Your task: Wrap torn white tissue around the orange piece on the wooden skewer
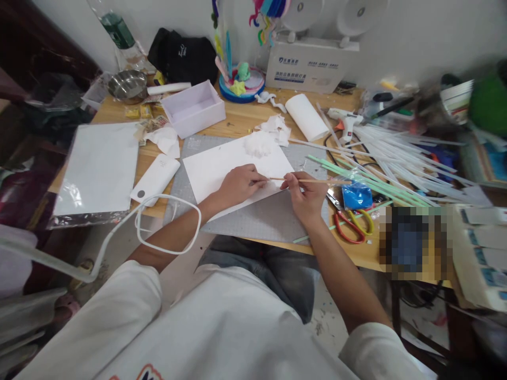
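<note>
Above the white paper (pixel 209 171), the right hand (pixel 308 198) pinches a thin stick (pixel 317 181), likely for fine control; the left hand (pixel 238 186) narrows beside its tip; its hold I cannot tell.

The thin, straight, pale-brown stick (pixel 317 181) was held nearly crosswise, its left end over the white sheet (pixel 216 166), at the fingertips of the left hand (pixel 237 187). It passed through the grip of the right hand (pixel 307 198) and reached beyond the sheet's right edge.
</note>
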`<state>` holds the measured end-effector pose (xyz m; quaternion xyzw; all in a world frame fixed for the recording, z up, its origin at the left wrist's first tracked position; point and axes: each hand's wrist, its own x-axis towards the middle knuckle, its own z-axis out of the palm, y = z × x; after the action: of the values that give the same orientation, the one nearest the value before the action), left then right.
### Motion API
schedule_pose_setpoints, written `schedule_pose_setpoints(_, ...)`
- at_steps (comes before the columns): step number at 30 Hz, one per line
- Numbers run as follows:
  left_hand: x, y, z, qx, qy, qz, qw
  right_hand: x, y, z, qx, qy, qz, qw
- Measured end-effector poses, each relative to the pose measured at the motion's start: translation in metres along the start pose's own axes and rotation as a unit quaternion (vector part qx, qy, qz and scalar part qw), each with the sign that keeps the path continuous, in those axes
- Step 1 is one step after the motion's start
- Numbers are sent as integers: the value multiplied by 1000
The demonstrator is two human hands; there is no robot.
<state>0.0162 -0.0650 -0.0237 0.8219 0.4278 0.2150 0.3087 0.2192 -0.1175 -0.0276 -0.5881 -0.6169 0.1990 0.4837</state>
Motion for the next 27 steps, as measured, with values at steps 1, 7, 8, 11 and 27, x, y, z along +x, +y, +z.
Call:
schedule_pose_setpoints(1,0,-1,-1,3,3,1,1000,0,0,0,-2,0,1,1000)
schedule_pose_setpoints(7,-2,-3,-3,-7,20,-3,1000,-1,0,-1,-17,6,-14,1000)
schedule_pose_setpoints(8,-2,-2,-3,-12,21,-6,1000,-1,0,-1,-17,2,-13,1000)
schedule_pose_setpoints(11,-1,5,-3,-31,8,-15,999,0,-1,-1,-16,-5,-15,1000)
schedule_pose_setpoints(27,9,14,5,66,-21,-72,995,0,0,-1,-5,16,-23,1000)
